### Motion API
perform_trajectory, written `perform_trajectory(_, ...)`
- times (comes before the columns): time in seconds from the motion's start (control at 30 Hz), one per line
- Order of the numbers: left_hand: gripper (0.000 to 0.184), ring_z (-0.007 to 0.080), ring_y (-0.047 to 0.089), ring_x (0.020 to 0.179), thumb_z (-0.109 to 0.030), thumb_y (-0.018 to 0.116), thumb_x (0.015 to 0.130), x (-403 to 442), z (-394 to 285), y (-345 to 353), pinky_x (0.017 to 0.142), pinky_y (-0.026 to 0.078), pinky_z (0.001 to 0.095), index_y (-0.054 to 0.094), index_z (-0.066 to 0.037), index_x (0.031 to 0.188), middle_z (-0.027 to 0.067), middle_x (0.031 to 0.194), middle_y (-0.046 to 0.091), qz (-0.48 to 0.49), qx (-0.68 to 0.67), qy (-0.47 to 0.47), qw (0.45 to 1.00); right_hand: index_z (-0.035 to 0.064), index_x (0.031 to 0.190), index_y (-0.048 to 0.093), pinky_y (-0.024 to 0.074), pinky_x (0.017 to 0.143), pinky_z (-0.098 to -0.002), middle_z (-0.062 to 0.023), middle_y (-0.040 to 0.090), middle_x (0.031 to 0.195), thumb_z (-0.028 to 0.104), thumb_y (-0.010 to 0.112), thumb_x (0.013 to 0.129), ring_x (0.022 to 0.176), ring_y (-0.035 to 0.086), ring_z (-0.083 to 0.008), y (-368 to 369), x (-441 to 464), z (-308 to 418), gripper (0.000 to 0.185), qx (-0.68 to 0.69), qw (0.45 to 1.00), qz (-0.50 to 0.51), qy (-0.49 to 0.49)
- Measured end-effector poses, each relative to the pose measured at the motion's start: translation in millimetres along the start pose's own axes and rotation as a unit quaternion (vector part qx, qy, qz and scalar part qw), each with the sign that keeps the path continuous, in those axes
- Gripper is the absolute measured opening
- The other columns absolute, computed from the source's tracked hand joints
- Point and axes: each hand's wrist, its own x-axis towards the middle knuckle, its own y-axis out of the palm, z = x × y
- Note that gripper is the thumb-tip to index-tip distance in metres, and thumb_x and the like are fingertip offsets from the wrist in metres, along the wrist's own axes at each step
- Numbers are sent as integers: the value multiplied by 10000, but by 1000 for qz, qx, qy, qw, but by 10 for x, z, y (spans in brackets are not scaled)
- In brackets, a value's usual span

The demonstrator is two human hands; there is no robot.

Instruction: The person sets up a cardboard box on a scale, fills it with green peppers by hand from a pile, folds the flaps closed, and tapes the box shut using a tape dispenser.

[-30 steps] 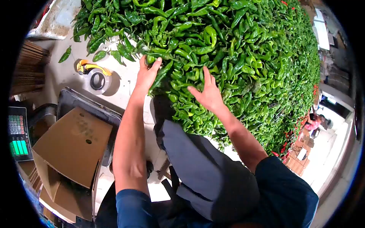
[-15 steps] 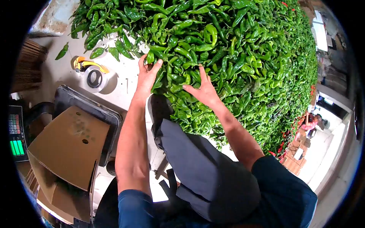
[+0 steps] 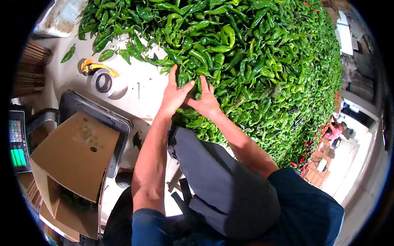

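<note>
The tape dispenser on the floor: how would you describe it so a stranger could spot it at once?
Find the huge heap of green peppers, then the pale floor left of it in the picture. There, between a few stray peppers and the cardboard box, lies the tape dispenser. Its yellow-orange handle and dark-cored round roll set it apart from the green and brown things nearby.

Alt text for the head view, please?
A person's bare left hand and bare right hand sit close together at the edge of a large heap of glossy green peppers. At left: a brown cardboard box and a whitish round tape roll.
</note>
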Motion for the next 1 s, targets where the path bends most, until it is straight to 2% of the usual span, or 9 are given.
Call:
perform_trajectory(0.1, 807, 266, 588, 1208, -203, 739, 883, -20, 133, 80, 1037, 466, 353, 305, -63, 1550, 175, 1345, 596, 47, -108, -50, 992, 169, 1614, 122, 416, 1124, -462, -361, 292, 1523, 378, 828, 712, 1383, 407, -485, -165, -76, -66, 1164, 54, 996, 59, -38)
perform_trajectory(0.17, 767, 220, 594, 1178, -125, 726, 894, -120, 170, 125, 1008, 487, 347, 328, -99, 1549, 130, 1320, 606, 52, -116, -91, 988, 179, 1621, 138, 349, 1177, -434, -271, 284, 1574, 245, 817, 733, 1469, 303, -396, -233, -173, -85, 1120, 106, 988, 92, -61)
perform_trajectory(0.23, 788, 229, 587, 1188, -114, 733, 886, -186, 165, 211, 1009, 489, 362, 320, -124, 1557, 121, 1335, 596, 48, -230, -149, 961, 164, 1623, 138, 337, 1182, -420, -253, 285, 1580, 201, 821, 727, 1473, 302, -377, -228, -182, -113, 1127, 140, 984, 109, -37)
perform_trajectory(0.4, 858, 246, 575, 1214, -68, 752, 856, -391, -150, 247, 1025, 486, 377, 281, -95, 1572, 144, 1368, 572, 80, -259, -179, 946, 141, 1620, 166, 312, 1188, -404, -240, 298, 1577, 152, 816, 720, 1476, 301, -355, -244, -319, -287, 1110, 259, 955, 131, -56)
perform_trajectory(0.67, 935, 198, 551, 1240, 118, 673, 733, -706, -466, 297, 1038, 464, 335, 316, -93, 1571, 84, 1392, 545, 127, -311, -97, 937, 150, 1578, 274, 338, 1173, -418, -274, 351, 1508, 92, 753, 706, 1438, 352, -409, -777, -775, 59, 996, 122, 977, 49, -168)
perform_trajectory(0.77, 934, 202, 591, 1159, 102, 662, 720, -814, -742, 286, 993, 493, 330, 292, -46, 1565, 97, 1321, 575, 123, -313, -47, 941, 169, 1566, 297, 378, 1148, -433, -315, 331, 1500, 102, 729, 713, 1413, 369, -467, -1018, -972, 337, 958, 82, 982, 23, -169)
perform_trajectory(0.8, 940, 196, 588, 1156, 109, 650, 716, -866, -893, 258, 991, 490, 320, 289, -51, 1569, 86, 1332, 564, 124, -333, -39, 934, 190, 1562, 292, 442, 1093, -462, -349, 327, 1480, 122, 716, 718, 1336, 439, -520, -1100, -1035, 434, 947, 50, 979, -3, -195)
perform_trajectory(0.9, 923, 196, 586, 1170, 118, 620, 736, -949, -1274, 158, 978, 501, 316, 283, -66, 1576, 95, 1344, 559, 128, -334, 28, 933, 218, 1560, 280, 487, 1041, -488, -370, 334, 1461, 130, 724, 709, 1257, 499, -542, -1380, -1233, 867, 964, 1, 980, -29, -197)
perform_trajectory(1.0, 921, 197, 598, 1165, 120, 634, 741, -1208, -1932, -90, 971, 507, 320, 289, -74, 1574, 93, 1307, 589, 106, -346, 52, 931, 253, 1550, 292, 504, 1026, -499, -382, 354, 1435, 145, 743, 711, 1215, 528, -549, -1568, -1377, 1280, 959, -17, 957, -78, -280)
